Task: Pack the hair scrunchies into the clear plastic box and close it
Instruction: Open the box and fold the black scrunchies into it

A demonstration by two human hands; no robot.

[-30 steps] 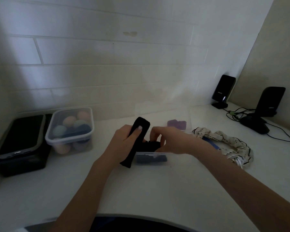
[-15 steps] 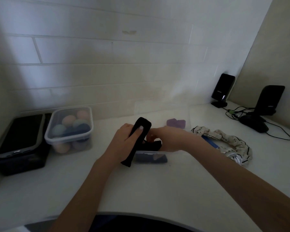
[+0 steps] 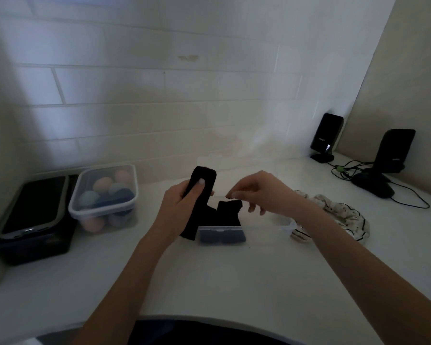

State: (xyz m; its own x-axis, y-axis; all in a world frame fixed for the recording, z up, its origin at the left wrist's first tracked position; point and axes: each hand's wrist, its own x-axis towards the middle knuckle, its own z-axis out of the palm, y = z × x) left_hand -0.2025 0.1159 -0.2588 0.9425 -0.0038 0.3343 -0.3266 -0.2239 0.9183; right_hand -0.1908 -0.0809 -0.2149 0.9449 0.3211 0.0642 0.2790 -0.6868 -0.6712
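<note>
My left hand [image 3: 182, 205] grips a long black scrunchie [image 3: 203, 174] and holds its upper end upright, thumb pressed on the front. The lower part of the black fabric lies folded in the small clear plastic box [image 3: 222, 236] at the middle of the counter. My right hand [image 3: 264, 192] hovers just above that folded fabric with fingers loosely bent, holding nothing I can see. A white scrunchie with dark lines [image 3: 343, 215] lies on the counter to the right, partly hidden behind my right forearm. The box's clear lid is hard to make out.
A lidded clear container of coloured sponges [image 3: 105, 192] stands at the left, beside a phone [image 3: 33, 205] lying on a black box [image 3: 35, 245]. Two black speakers [image 3: 326, 135] [image 3: 393, 150], a mouse [image 3: 373, 186] and cables [image 3: 408, 197] occupy the back right corner. The tiled wall is close behind.
My right hand has lifted off the black fabric in the box and moved slightly right. The left hand keeps its grip on the upright end.
</note>
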